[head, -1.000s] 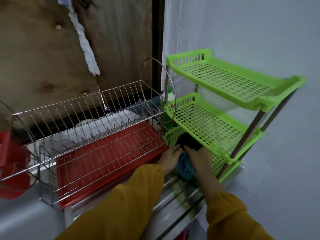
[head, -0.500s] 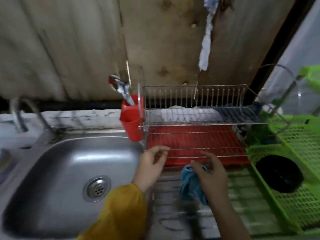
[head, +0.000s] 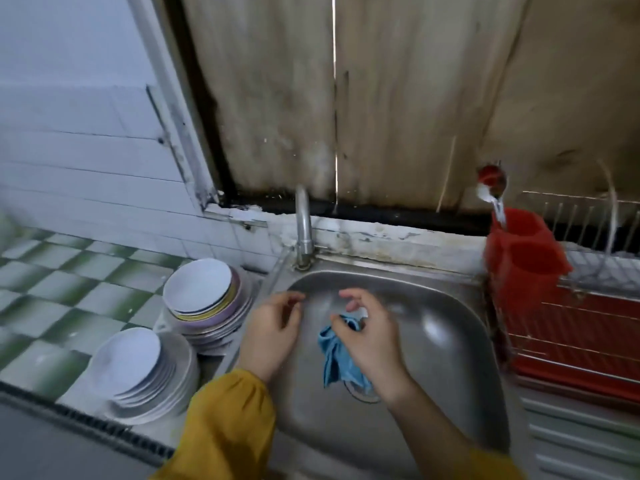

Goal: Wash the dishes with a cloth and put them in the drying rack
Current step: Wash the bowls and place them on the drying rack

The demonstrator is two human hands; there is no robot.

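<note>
Steel sink [head: 440, 368], right hand [head: 369, 337] pinching crumpled blue cloth [head: 334, 355], left hand [head: 270, 336] loose (empty), stacked round plates [head: 197, 289]

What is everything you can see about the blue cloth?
The blue cloth is small, soft-looking and crumpled. The right hand grips its upper part, and the rest hangs down in folds over the steel sink, just above the drain. The left hand does not touch it.

A steel sink [head: 433, 341] lies beneath the left hand [head: 273, 336] and right hand [head: 372, 337]. A curved tap [head: 303, 223] stands beyond them. A red cutlery holder [head: 523, 258] with a spoon [head: 491, 188] sits well to their right; green-checked tiles [head: 62, 296] spread to their left.
</note>
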